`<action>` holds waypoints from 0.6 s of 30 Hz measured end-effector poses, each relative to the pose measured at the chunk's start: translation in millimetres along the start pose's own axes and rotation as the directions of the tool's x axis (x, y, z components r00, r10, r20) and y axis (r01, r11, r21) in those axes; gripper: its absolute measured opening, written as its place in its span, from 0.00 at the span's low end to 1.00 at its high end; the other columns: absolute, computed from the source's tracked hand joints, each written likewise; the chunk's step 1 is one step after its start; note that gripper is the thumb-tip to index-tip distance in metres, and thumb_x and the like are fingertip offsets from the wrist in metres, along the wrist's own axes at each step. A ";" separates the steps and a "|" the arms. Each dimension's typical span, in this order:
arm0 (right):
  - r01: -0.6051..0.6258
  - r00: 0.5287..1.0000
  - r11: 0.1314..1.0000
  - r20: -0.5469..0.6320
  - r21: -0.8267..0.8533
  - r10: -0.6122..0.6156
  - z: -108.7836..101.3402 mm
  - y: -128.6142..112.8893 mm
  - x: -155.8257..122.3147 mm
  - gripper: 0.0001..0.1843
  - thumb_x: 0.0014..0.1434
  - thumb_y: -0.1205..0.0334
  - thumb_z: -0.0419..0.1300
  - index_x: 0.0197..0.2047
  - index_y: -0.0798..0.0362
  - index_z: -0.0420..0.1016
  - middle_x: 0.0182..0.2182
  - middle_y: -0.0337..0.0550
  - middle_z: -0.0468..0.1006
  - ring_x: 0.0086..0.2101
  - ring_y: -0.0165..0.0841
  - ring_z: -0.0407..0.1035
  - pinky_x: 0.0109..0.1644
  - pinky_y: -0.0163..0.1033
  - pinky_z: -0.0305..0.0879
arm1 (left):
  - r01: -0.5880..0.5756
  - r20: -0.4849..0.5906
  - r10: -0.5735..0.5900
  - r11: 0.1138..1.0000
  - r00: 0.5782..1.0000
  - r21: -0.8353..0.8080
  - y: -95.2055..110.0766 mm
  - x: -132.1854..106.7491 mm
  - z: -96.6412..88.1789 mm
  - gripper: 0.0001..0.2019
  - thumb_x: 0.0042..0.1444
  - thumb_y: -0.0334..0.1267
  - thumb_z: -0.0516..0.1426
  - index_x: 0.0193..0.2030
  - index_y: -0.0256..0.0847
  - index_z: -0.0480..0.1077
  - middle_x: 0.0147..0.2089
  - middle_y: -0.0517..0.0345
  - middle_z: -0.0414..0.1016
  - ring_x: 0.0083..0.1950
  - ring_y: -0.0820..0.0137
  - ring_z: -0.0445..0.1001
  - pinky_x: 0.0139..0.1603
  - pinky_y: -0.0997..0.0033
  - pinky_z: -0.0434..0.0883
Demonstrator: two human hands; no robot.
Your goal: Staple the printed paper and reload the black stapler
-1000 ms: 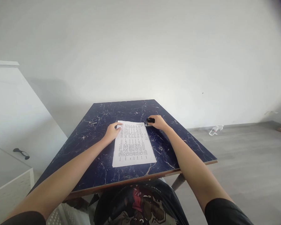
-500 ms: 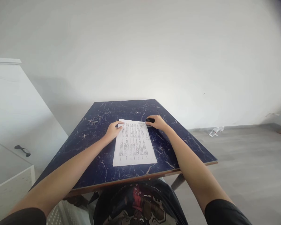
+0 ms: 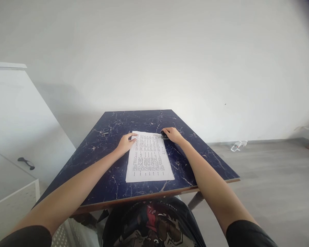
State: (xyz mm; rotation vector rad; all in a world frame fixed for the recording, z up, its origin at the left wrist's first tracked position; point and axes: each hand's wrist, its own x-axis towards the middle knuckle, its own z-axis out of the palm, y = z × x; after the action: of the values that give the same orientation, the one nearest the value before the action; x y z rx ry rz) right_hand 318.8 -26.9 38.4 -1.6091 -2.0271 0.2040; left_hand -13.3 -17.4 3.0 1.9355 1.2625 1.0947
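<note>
A printed sheet of paper lies on a dark blue marbled table. My left hand rests on the sheet's far left corner, fingers curled, holding it down. My right hand is closed over a small black stapler at the sheet's far right corner; only the stapler's near end shows under the fingers.
A small dark object lies on the table's far left. A white cabinet with a dark handle stands to the left. A crumpled plastic bottle lies on the grey floor by the wall.
My right hand has come down over the stapler, covering more of it. The left hand stays on the paper's corner. The view shifted slightly.
</note>
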 end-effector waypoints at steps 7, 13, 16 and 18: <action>-0.020 0.999 0.998 0.024 -0.066 0.022 -0.4 -7.7 -2.8 0.22 0.74 0.51 0.50 0.50 0.50 0.84 0.44 0.48 0.85 0.47 0.42 0.77 0.51 0.38 0.68 | -0.028 -0.016 0.028 0.999 0.999 -0.031 -3.0 0.9 -0.7 0.15 0.58 0.32 0.59 0.51 0.39 0.80 0.57 0.48 0.81 0.48 0.61 0.82 0.57 0.58 0.77; -0.022 0.999 0.994 0.032 -0.109 0.025 0.4 -12.3 -4.0 0.22 0.75 0.54 0.48 0.47 0.50 0.84 0.45 0.49 0.85 0.47 0.42 0.77 0.50 0.38 0.66 | -0.016 -0.022 0.015 1.000 1.000 -0.026 0.0 -1.2 -0.9 0.14 0.58 0.32 0.60 0.50 0.40 0.80 0.58 0.48 0.80 0.48 0.60 0.83 0.57 0.58 0.77; -0.031 0.999 0.992 0.028 -0.123 0.035 1.0 -14.0 -4.3 0.23 0.75 0.54 0.47 0.47 0.51 0.84 0.45 0.49 0.85 0.47 0.43 0.77 0.48 0.39 0.65 | 0.019 -0.008 -0.019 1.000 1.000 -0.009 0.9 -0.6 -1.1 0.14 0.58 0.32 0.60 0.51 0.40 0.80 0.59 0.47 0.79 0.46 0.60 0.83 0.55 0.58 0.77; -0.035 0.999 0.991 0.030 -0.126 0.039 1.0 -14.4 -4.3 0.22 0.75 0.54 0.47 0.48 0.50 0.83 0.46 0.48 0.84 0.47 0.42 0.76 0.47 0.39 0.65 | 0.035 0.003 -0.035 0.999 0.999 -0.001 1.5 -0.3 -1.1 0.14 0.59 0.33 0.60 0.52 0.39 0.79 0.59 0.47 0.79 0.44 0.60 0.84 0.54 0.59 0.78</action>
State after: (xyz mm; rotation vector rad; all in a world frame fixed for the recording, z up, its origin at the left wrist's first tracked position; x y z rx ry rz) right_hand 306.6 -34.8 42.5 -1.7316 -2.0721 0.1183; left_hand -13.7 -18.2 4.7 1.9059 1.2891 1.0748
